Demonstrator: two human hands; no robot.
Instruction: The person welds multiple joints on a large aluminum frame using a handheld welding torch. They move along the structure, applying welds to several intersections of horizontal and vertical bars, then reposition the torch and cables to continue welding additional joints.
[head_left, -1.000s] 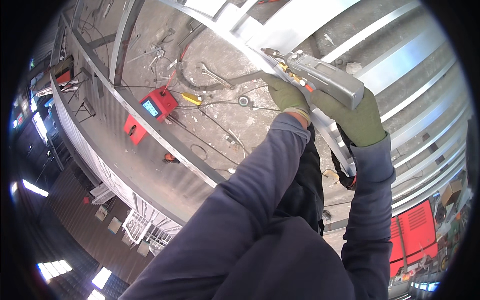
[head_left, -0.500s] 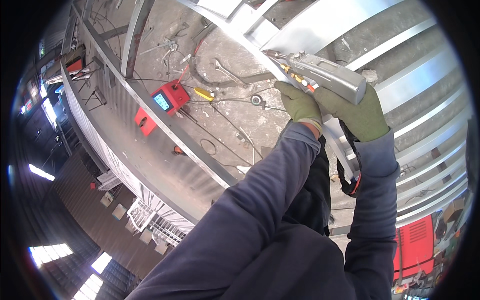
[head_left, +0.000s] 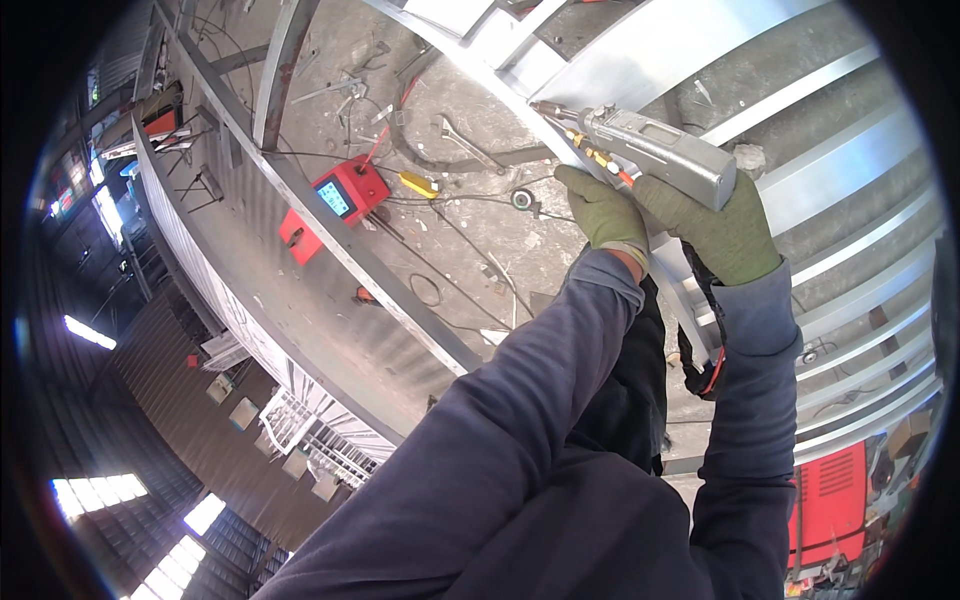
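My right hand [head_left: 718, 228], in a green work glove, is closed round the handle of a grey handheld welding gun [head_left: 665, 150]. The gun's copper-coloured nozzle points up and left, with its tip at the edge of a shiny metal frame [head_left: 800, 200]. Small yellow fittings and an orange-red hose run along the gun's near side. My left hand [head_left: 606, 215], gloved alike, is closed over the frame's long edge bar, just below and left of the gun. Its fingertips are partly hidden. A dark cable hangs below my right hand.
On the floor to the left stand a red machine with a lit screen [head_left: 336, 196], a yellow tool [head_left: 418, 184], a large wrench [head_left: 470, 145] and a tape measure [head_left: 522, 200]. Cables cross the floor. Long metal beams [head_left: 330, 255] lie beyond. A red cabinet [head_left: 830, 505] is at lower right.
The view has shifted slightly, so the surroundings sit a little further right. Both hands and the welding gun keep almost the same place against the frame.
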